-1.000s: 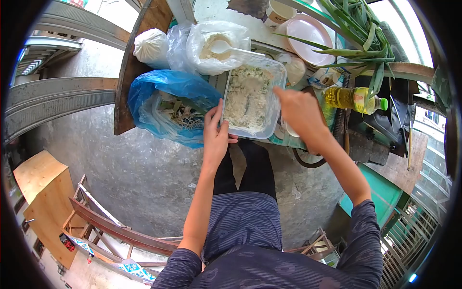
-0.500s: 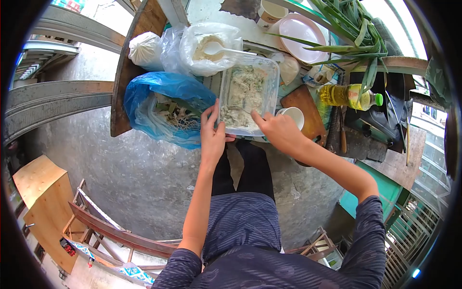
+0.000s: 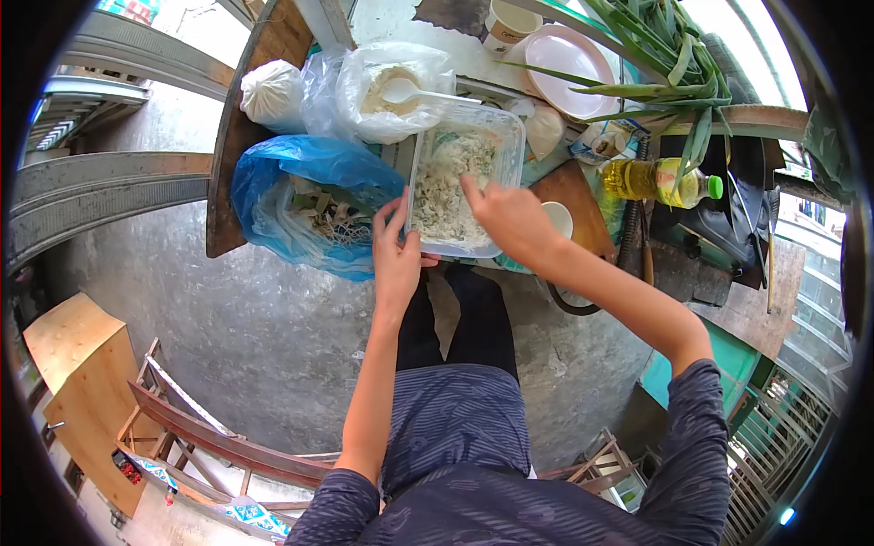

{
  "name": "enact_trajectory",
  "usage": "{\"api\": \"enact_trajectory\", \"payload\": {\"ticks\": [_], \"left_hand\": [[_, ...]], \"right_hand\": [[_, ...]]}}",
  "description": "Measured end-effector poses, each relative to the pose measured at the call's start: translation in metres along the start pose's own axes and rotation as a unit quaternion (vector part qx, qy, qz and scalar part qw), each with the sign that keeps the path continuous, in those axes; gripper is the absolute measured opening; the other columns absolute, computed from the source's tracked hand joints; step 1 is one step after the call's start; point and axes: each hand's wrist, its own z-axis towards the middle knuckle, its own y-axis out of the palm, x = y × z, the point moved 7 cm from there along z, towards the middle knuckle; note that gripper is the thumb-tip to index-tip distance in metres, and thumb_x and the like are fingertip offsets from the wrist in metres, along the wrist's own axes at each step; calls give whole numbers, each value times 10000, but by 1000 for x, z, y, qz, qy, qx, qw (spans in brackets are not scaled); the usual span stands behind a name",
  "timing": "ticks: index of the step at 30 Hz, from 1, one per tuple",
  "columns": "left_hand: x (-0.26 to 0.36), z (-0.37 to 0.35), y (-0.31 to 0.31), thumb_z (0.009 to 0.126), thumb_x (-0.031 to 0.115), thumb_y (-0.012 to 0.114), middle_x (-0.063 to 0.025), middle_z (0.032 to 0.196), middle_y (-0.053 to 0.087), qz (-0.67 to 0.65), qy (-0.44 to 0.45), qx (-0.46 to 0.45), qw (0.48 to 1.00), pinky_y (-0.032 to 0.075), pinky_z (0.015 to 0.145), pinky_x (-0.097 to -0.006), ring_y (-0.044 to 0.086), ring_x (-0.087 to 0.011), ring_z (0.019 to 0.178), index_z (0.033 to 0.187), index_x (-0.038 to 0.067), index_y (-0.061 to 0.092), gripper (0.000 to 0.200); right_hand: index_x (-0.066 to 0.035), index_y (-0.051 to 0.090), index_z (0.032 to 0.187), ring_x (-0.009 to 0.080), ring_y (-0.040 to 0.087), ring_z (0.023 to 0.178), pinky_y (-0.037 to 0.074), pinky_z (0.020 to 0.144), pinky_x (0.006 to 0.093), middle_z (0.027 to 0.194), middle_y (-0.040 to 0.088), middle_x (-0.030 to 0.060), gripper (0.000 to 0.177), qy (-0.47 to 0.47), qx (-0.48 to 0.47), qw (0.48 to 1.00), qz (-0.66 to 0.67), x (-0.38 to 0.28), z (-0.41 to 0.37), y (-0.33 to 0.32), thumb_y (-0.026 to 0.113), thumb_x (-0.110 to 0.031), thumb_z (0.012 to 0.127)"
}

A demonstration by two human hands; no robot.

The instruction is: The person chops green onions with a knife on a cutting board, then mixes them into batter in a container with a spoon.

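Observation:
A clear plastic container (image 3: 516,155) holds a pale, floury mixture (image 3: 455,196) with green bits. My left hand (image 3: 395,247) grips the container's near left side, thumb and fingers on its wall. Over the container's right part is my right hand (image 3: 513,221), its fingers closed, index finger pointing into the mixture. What it holds, if anything, is too small to make out. Left of the container lies an open blue plastic bag (image 3: 300,159) with vegetable scraps. Behind it, a white spoon (image 3: 423,93) rests in an open bag of flour (image 3: 378,123).
To the right are a brown board (image 3: 587,205), a white cup (image 3: 557,218), an oil bottle (image 3: 651,180) with a green cap and a knotted bag (image 3: 544,130). Long green leaves (image 3: 678,64) hang at the upper right, beside a pinkish plate (image 3: 569,68).
My right hand has moved up and slightly left over the mixture. The mixture's surface looks disturbed near its fingers. My left hand stays on the container, which has shifted slightly left in view.

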Motion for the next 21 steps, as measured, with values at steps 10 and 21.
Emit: {"api": "enact_trajectory", "payload": {"ticks": [10,21], "left_hand": [[-4,-2,1,897,-37,387,-91,1363,351,-13,-8,10,1000,613,609,-274,679,-201,769,1411,128,444,543],[-4,-3,2,908,-52,347,-126,1354,339,-21,-1,7,1000,602,604,-284,650,-168,697,1431,124,413,556]], "right_hand": [[14,452,1274,304,660,632,535,532,375,771,625,158,520,46,-21,998,-43,49,3,-18,573,-4,768],[-7,480,1216,320,655,648,518,541,407,727,628,154,449,47,-48,998,-7,46,-6,-9,548,13,773]]}}
